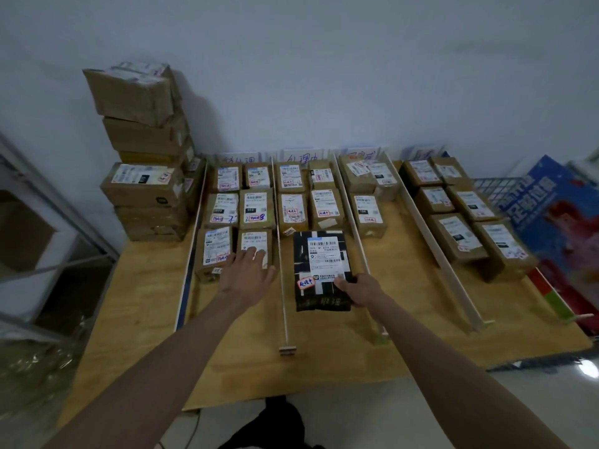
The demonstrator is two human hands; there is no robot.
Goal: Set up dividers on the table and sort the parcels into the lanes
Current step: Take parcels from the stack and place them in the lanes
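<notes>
On the light wooden surface [324,351], the right hand [361,289] is gripping the black-and-white patterned parcel [321,270] in the second lane, while the left hand [248,270] is resting flat-fingered on a brown cardboard parcel [254,251] left of the thin white divider strip [281,270].

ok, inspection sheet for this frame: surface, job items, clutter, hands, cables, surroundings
Surface: wooden table, bare along its near edge.
Job items: dividers run front to back and form lanes; brown parcels lie in rows in every lane; black patterned parcel sits in the second lane from the left, near end.
Clutter: stack of cardboard boxes on the table's far left corner.
Hands: left hand rests with straight fingers on a near parcel in the leftmost lane; right hand grips the black parcel's near right corner.
Cables: one thin cable under the table's near edge.
Surroundings: white wall behind; blue printed board at right; metal rack at left.
</notes>
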